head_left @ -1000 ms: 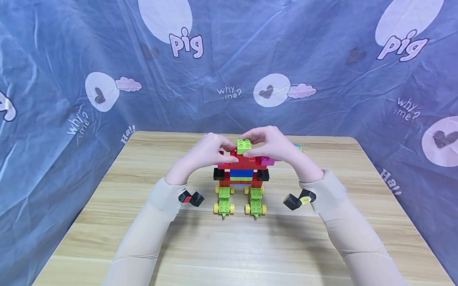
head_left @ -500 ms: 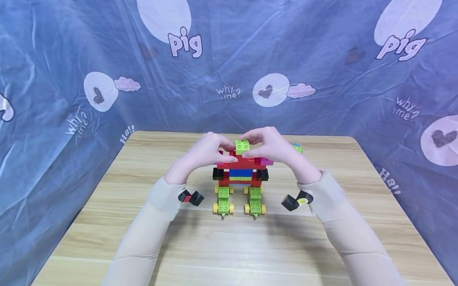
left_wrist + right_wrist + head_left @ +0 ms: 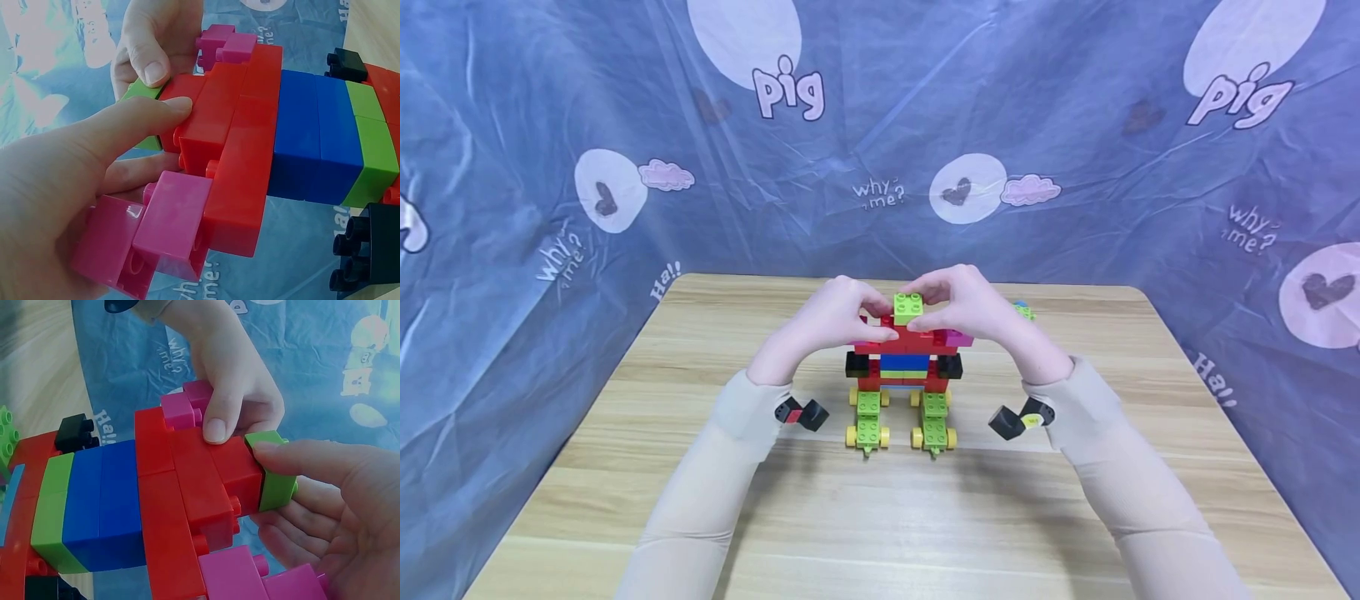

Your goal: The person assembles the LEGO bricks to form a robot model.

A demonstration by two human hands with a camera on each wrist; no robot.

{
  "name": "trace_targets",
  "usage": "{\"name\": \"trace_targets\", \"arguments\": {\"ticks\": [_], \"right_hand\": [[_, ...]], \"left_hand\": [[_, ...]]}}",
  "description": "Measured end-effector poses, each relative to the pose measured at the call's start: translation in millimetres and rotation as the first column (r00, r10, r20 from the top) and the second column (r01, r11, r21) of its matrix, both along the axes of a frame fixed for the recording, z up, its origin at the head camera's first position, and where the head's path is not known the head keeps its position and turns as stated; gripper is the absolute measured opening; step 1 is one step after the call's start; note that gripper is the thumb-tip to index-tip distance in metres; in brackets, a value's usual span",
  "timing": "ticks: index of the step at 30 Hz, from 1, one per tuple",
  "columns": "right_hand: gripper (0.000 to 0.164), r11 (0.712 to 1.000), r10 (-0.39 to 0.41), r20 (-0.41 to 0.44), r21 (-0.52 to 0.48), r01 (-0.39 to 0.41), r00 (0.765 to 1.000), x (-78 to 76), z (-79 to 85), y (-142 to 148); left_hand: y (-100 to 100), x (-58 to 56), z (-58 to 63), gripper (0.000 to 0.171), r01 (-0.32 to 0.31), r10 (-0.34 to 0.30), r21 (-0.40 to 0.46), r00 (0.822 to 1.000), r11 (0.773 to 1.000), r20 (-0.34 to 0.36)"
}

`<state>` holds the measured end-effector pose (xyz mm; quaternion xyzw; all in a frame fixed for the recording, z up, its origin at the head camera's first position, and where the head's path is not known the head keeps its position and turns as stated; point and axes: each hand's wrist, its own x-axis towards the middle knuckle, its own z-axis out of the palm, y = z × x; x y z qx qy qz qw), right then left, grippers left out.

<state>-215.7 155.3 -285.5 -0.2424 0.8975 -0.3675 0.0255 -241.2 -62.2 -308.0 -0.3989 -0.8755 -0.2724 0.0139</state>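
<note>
A toy-brick figure made of red, blue, green, black and pink bricks [image 3: 904,365] stands on two green wheeled bases with yellow wheels. At its top sits a light green brick [image 3: 908,308], which my right hand [image 3: 964,305] pinches between thumb and fingers. My left hand [image 3: 829,320] holds the red brick [image 3: 209,122] just below, its thumb lying on the near face. Pink stepped bricks [image 3: 234,575] jut out at both sides of the red section. Under that come blue bricks [image 3: 319,134], then a thin green layer [image 3: 53,506]. Black bricks [image 3: 951,367] stick out lower down.
A wooden table [image 3: 880,517] carries the figure. Behind my right wrist, a small blue and green piece [image 3: 1023,311] lies near the back of the table. Blue printed cloth [image 3: 880,125] hangs around the back and sides.
My right hand and the light green brick have shifted very slightly left over the last second. Both hands keep the same grip, and the figure stands where it was.
</note>
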Motion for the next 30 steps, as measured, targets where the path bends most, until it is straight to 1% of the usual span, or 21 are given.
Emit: {"name": "trace_targets", "arguments": {"ticks": [6, 17, 30], "right_hand": [[0.043, 1.000, 0.002, 0.025, -0.013, -0.002, 1.000, -1.9, 1.2, 0.3], [0.043, 1.000, -0.020, 0.047, 0.025, 0.019, 0.999, -3.1, 4.6, -1.3], [0.044, 1.000, -0.007, 0.071, 0.004, 0.007, 0.997, -3.5, 4.3, -1.3]], "left_hand": [[0.7, -1.1, -0.3, 0.027, -0.014, 0.014, 0.001, 1.000, 1.000, 0.005], [1.1, -1.9, -0.7, 0.026, -0.020, 0.020, 0.008, 1.000, 1.000, 0.008], [0.2, -2.1, -1.8, 0.026, -0.018, 0.018, 0.017, 1.000, 1.000, 0.006]]}}
